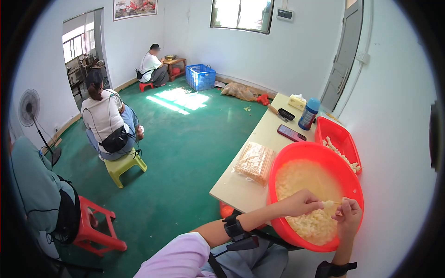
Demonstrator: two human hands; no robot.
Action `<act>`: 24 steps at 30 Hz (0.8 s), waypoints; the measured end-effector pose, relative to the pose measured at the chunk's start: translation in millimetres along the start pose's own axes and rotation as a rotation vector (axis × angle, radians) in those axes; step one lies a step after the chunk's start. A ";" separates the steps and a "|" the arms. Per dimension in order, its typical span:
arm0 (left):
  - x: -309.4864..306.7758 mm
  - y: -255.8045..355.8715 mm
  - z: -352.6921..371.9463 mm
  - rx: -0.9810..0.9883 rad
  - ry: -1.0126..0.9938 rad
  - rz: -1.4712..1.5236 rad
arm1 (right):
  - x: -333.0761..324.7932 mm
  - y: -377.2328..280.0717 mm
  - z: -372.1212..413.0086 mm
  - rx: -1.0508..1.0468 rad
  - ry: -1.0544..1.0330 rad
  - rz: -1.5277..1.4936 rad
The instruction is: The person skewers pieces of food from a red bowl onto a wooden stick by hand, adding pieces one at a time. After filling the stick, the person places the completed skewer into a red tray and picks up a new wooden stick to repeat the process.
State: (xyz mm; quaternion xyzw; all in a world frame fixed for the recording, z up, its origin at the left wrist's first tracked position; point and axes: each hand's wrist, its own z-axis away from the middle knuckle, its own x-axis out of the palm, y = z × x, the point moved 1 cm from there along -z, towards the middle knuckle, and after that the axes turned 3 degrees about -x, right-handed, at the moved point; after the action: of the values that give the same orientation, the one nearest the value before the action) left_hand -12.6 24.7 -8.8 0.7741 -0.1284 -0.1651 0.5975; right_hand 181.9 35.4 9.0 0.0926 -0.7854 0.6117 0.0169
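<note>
Over a large round red basin (pixel 273 178), both of my hands are close together. My left hand (pixel 301 203) pinches a small pale food piece (pixel 328 204) that sits at the end of a thin wooden skewer (pixel 337 203). The other end of the skewer is in the closed fingers of my right hand (pixel 348 214). Below, many pale yellow chunks (pixel 315 227) lie in cloudy liquid inside the basin. Beside the basin on the table is a clear plastic bag of wooden skewers (pixel 255 162).
On the cream table (pixel 232 187) are a phone (pixel 291 133), a blue-capped canister (pixel 309 114), a tissue pack (pixel 297 102) and a knife (pixel 273 110). A red tray (pixel 340 134) holds filled skewers against the wall. Other people sit on stools to the left; a fan (pixel 30 106) stands there.
</note>
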 end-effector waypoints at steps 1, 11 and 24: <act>0.3 0.1 0.3 -0.026 -0.002 0.019 | -1.1 0.6 -0.6 0.004 -0.009 -0.025; 2.6 -4.3 -2.2 0.027 -0.042 -0.089 | -4.6 -2.1 1.8 0.011 -0.069 -0.142; 14.7 16.1 0.4 -0.311 -0.156 0.143 | -7.9 -3.0 10.2 0.026 -0.296 -0.266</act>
State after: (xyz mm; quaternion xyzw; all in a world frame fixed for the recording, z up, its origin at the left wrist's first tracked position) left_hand 0.7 14.4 5.2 0.6461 -0.2019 -0.1996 0.7085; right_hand 191.0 25.9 8.1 0.2849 -0.7523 0.5937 -0.0193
